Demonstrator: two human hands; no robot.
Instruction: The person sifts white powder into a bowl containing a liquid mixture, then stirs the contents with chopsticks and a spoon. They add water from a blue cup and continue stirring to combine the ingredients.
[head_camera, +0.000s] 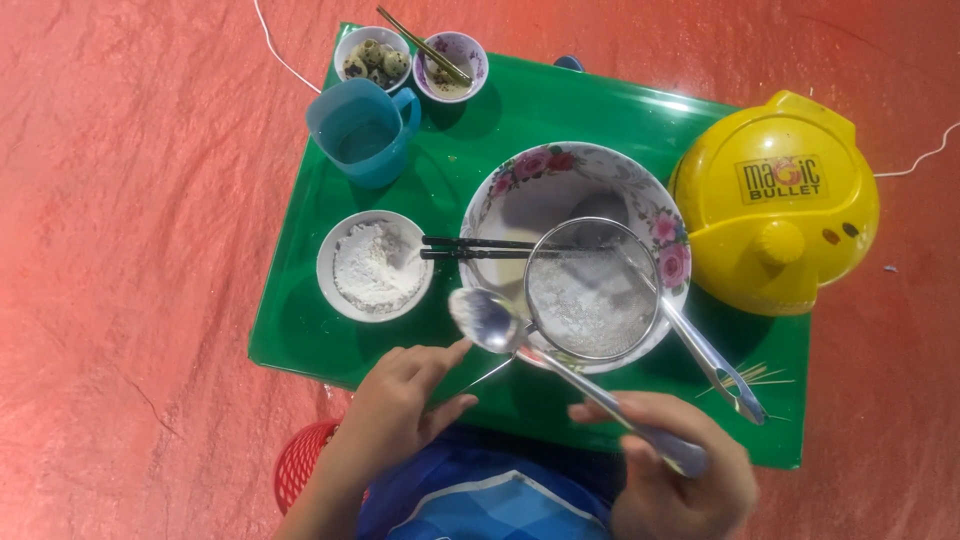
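My right hand (680, 475) grips the handle of a metal spoon (487, 320). The empty spoon bowl hovers between a small white bowl of flour (375, 268) and a round wire sieve (592, 292). The sieve holds white flour and rests on the rim of a large floral bowl (668, 235) that contains pale batter. My left hand (395, 410) pinches the sieve's thin wire handle (490, 375) at the near left. Black chopsticks (480, 247) lie across the floral bowl under the sieve. A metal ladle (715, 365) leans in the bowl with its handle pointing to the near right.
Everything stands on a green tray table (520, 120) over a red mat. At the back left are a blue mug of water (362, 130), a bowl of speckled eggs (372, 55) and a small bowl with chopsticks (450, 65). A yellow domed appliance (775, 200) sits right; a red basket (300, 462) near left.
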